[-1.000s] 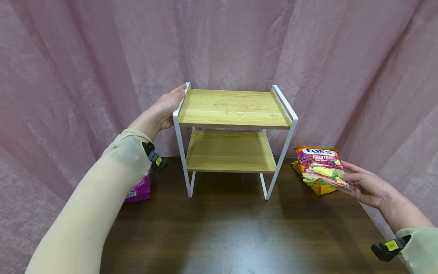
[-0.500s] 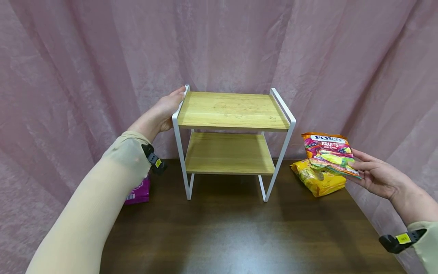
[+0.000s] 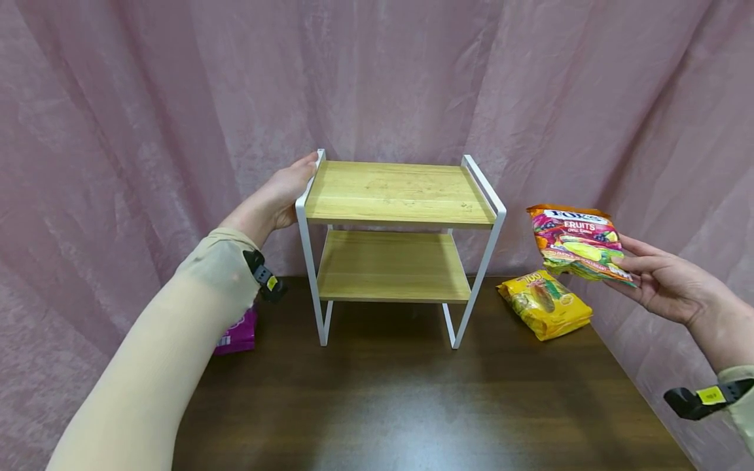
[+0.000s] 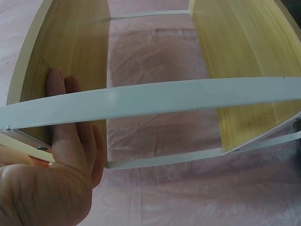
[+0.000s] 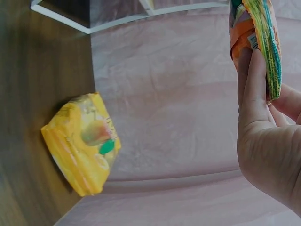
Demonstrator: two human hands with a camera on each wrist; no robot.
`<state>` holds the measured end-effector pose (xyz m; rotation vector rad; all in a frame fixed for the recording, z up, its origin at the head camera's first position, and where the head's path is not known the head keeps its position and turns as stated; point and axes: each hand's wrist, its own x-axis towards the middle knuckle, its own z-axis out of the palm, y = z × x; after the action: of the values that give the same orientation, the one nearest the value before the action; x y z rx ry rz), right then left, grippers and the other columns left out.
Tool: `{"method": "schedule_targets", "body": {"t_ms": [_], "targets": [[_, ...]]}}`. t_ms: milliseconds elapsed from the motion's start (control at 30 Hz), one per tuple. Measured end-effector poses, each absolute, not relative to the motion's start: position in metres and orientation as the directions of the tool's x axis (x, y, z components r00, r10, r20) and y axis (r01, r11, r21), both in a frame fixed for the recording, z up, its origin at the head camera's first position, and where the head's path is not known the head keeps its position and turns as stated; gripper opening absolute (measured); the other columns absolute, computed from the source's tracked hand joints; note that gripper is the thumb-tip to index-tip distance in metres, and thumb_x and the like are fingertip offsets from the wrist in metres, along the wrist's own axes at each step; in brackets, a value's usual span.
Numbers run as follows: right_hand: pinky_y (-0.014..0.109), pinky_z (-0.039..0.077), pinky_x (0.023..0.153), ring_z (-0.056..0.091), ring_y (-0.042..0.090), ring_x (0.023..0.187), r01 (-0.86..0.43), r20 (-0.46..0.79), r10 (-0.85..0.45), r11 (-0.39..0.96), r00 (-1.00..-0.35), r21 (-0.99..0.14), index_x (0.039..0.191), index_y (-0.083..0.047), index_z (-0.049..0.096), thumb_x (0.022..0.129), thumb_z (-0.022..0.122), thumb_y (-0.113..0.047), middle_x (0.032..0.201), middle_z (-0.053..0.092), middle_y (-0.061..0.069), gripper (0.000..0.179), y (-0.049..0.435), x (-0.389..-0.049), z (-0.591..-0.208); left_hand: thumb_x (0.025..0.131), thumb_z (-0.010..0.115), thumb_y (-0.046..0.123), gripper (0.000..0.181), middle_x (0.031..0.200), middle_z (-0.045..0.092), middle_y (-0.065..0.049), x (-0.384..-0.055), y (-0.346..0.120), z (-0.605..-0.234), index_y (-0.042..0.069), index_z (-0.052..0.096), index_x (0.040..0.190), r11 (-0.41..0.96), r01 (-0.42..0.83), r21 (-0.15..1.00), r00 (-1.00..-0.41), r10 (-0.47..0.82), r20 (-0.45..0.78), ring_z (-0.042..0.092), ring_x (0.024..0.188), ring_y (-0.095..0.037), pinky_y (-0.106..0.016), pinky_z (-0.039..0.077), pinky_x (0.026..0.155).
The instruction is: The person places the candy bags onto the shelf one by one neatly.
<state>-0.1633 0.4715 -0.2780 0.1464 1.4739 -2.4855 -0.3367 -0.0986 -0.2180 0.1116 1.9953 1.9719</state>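
Observation:
A two-tier shelf rack (image 3: 400, 193) with wooden boards and a white metal frame stands on the table. My left hand (image 3: 281, 196) grips the top board's left side. In the left wrist view its fingers (image 4: 70, 146) pass behind the white side bar and lie along the board's underside; the thumb is mostly hidden. At the right, my right hand (image 3: 671, 281) pinches the lower right corner of a Fox's Fruits candy bag (image 3: 580, 245), thumb in front and fingers behind. The bag hangs in the air, tilted, above a yellow candy bag (image 3: 544, 311) lying on the table.
A purple packet (image 3: 238, 333) lies left of the rack, partly hidden behind my left forearm. Pink curtain (image 3: 400, 78) hangs behind and at both sides. The dark wooden table (image 3: 365, 405) has its right edge below my right hand.
My right hand has lifted the Fox's bag up and to the right, uncovering the yellow bag beneath. My left hand keeps its hold on the rack; the view has shifted slightly.

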Motion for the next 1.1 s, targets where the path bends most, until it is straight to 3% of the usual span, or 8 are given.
{"method": "schedule_targets", "body": {"t_ms": [467, 733, 1100], "targets": [[0.044, 0.057, 0.092, 0.072, 0.035, 0.102, 0.262, -0.172, -0.210, -0.548, -0.962, -0.795, 0.121, -0.012, 0.075, 0.108, 0.032, 0.007, 0.115, 0.070, 0.019, 0.049, 0.476, -0.168, -0.247, 0.113, 0.020, 0.037, 0.054, 0.170, 0.013, -0.005, -0.339, -0.098, -0.219, 0.044, 0.005, 0.164, 0.036, -0.152, 0.988, -0.944, 0.291, -0.156, 0.041, 0.141, -0.028, -0.045, 0.047, 0.106], [0.041, 0.055, 0.096, 0.072, 0.034, 0.103, 0.245, -0.217, -0.116, -0.538, -0.969, -0.807, 0.118, -0.016, 0.077, 0.109, 0.040, 0.002, 0.114, 0.071, 0.016, 0.042, 0.469, -0.174, -0.226, 0.113, 0.021, 0.038, 0.053, 0.169, 0.016, -0.006, -0.340, -0.099, -0.220, 0.045, 0.006, 0.164, 0.003, -0.172, 0.985, -0.944, 0.285, -0.166, 0.043, 0.138, -0.027, -0.041, 0.049, 0.102], [0.040, 0.052, 0.100, 0.070, 0.035, 0.107, 0.271, -0.216, -0.164, -0.575, -0.963, -0.772, 0.120, -0.011, 0.075, 0.109, 0.037, 0.003, 0.117, 0.070, 0.018, 0.042, 0.457, -0.183, -0.216, 0.113, 0.021, 0.037, 0.053, 0.169, 0.017, -0.006, -0.342, -0.098, -0.221, 0.045, 0.006, 0.164, 0.013, -0.165, 0.986, -0.946, 0.282, -0.162, 0.045, 0.137, -0.027, -0.041, 0.051, 0.100]]}}
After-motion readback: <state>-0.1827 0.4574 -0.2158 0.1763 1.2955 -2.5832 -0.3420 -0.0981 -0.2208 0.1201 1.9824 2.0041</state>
